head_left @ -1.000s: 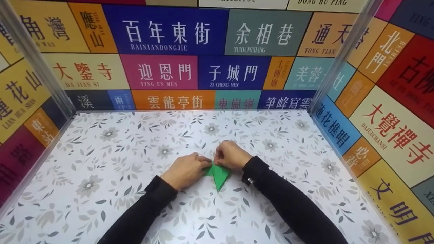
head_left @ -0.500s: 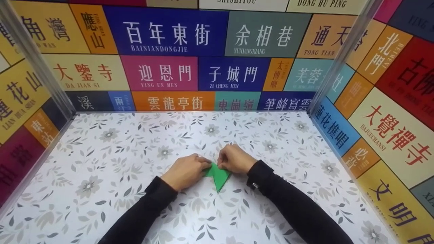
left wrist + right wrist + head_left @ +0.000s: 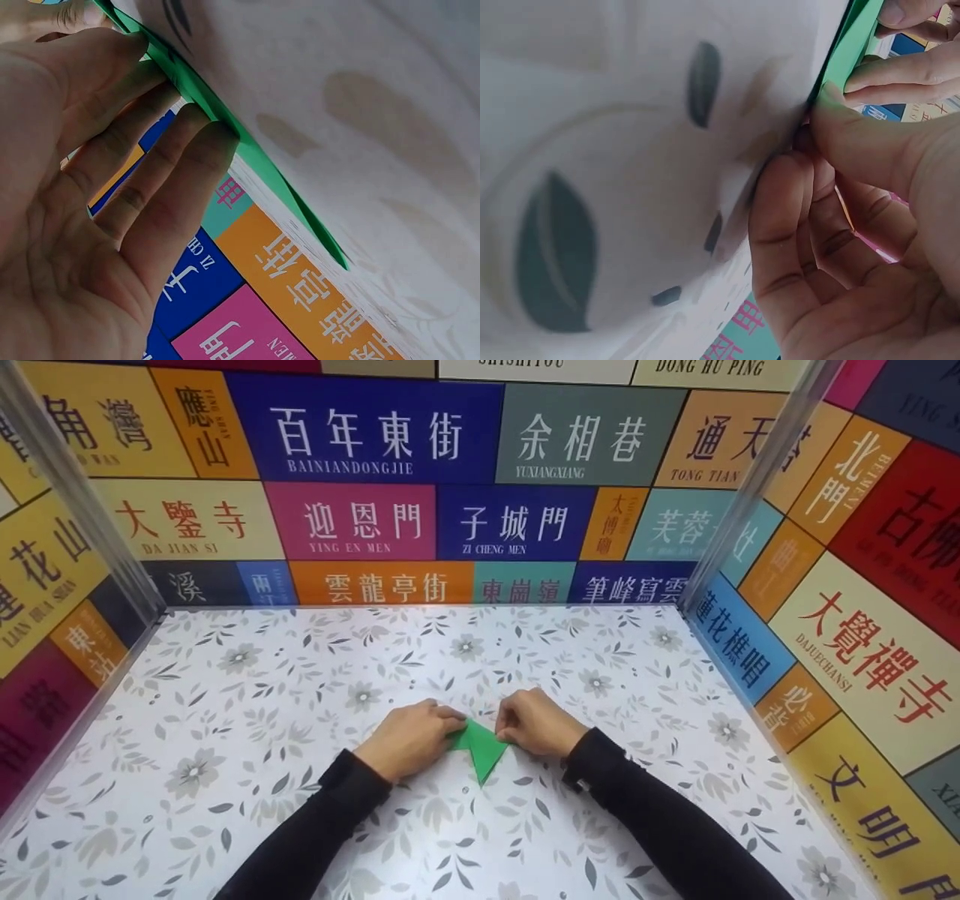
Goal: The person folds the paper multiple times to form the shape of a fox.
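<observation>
A folded sheet of green paper [image 3: 489,747] lies on the patterned tabletop, with a pointed flap toward the near side. My left hand [image 3: 411,741] rests on its left part, fingertips pressing it down. In the left wrist view the fingers [image 3: 214,154] stretch out to the edge of the green paper [image 3: 262,161]. At the paper's right corner, my right hand [image 3: 541,723] pinches the edge with curled fingers. The right wrist view has the thumb [image 3: 855,135] on the green paper [image 3: 853,49], the other fingers bent beneath it.
A white tabletop [image 3: 300,825] with grey flowers and leaves spreads around both hands. Colourful panels [image 3: 367,431] with printed characters form walls at the back and both sides. Clear strips [image 3: 757,487] run up the corners.
My right hand has slid from the paper's top point down along its upper right edge to the right corner. The left hand and the paper have stayed nearly in place.
</observation>
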Available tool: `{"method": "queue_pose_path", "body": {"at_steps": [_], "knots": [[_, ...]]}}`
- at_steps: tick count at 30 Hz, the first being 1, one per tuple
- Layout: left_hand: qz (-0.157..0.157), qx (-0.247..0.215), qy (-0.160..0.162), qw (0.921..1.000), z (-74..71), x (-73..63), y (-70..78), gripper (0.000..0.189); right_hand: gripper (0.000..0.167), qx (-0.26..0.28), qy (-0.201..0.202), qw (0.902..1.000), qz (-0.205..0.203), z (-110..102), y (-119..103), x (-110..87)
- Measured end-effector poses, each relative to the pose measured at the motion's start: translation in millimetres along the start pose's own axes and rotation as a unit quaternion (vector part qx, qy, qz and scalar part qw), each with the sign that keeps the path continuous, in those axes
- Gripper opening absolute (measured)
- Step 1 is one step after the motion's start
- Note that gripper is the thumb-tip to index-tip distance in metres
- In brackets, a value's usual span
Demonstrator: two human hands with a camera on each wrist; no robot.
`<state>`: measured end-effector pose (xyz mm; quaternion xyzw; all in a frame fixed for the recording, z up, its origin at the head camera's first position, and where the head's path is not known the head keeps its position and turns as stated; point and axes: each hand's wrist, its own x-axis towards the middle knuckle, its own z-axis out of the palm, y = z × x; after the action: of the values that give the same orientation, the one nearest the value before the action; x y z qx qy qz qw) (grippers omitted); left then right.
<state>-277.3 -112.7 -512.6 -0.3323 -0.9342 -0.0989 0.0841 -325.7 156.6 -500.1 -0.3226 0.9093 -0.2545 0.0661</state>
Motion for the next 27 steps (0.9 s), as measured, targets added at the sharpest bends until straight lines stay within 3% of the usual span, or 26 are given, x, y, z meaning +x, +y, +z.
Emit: {"method": "queue_pose_path", "body": {"at_steps": [8, 20, 27], "knots": [[0.001, -0.005, -0.006, 1.0000, -0.6, 0.1, 0.3, 0.033, 0.010, -0.002, 0.011, 0.9998, 0.017, 0, 4, -12.0], [-0.004, -0.016, -0.016, 0.9997, -1.1, 0.5, 0.1, 0.034, 0.012, 0.002, 0.019, 0.9992, 0.036, 5, 2, -14.3], [-0.010, -0.030, -0.021, 0.9993, -2.1, 0.8, -0.3, 0.034, 0.011, 0.002, 0.029, 0.9992, 0.027, 5, 3, -17.8]]}}
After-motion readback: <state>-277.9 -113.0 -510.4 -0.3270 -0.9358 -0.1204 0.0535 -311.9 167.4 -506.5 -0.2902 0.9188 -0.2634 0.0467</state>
